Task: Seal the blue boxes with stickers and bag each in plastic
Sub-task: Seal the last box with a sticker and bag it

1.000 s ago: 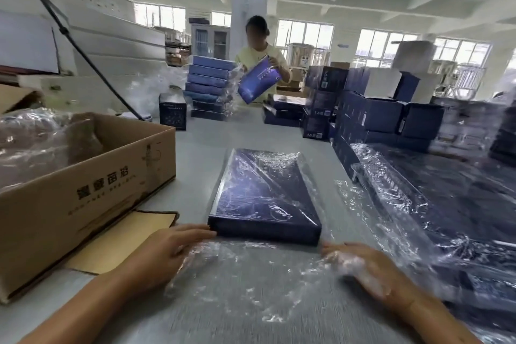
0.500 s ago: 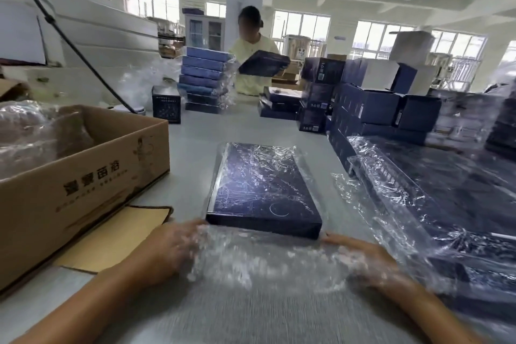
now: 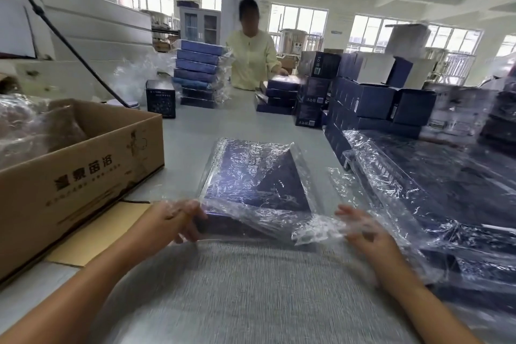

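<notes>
A flat dark blue box (image 3: 251, 176) lies on the grey table (image 3: 237, 288) in front of me, inside a clear plastic bag (image 3: 279, 215). The bag's open flap is folded up over the box's near end. My left hand (image 3: 173, 223) grips the box's near left corner, fingers curled round the edge and the plastic. My right hand (image 3: 363, 234) is at the near right corner, fingers spread and loosely bent against the crumpled flap; motion blur hides whether it pinches the film.
An open cardboard carton (image 3: 83, 165) holding plastic bags stands at my left. Bagged blue boxes (image 3: 432, 204) lie stacked at my right. Farther back are piles of blue boxes (image 3: 199, 72) and cube cartons (image 3: 371, 100). A person in a yellow top (image 3: 251, 58) works at the table's far end.
The bag's loose flap, earlier lying flat on the table toward me, has been folded up over the box's near end. My left hand moved onto the box's corner. The far person set a box down.
</notes>
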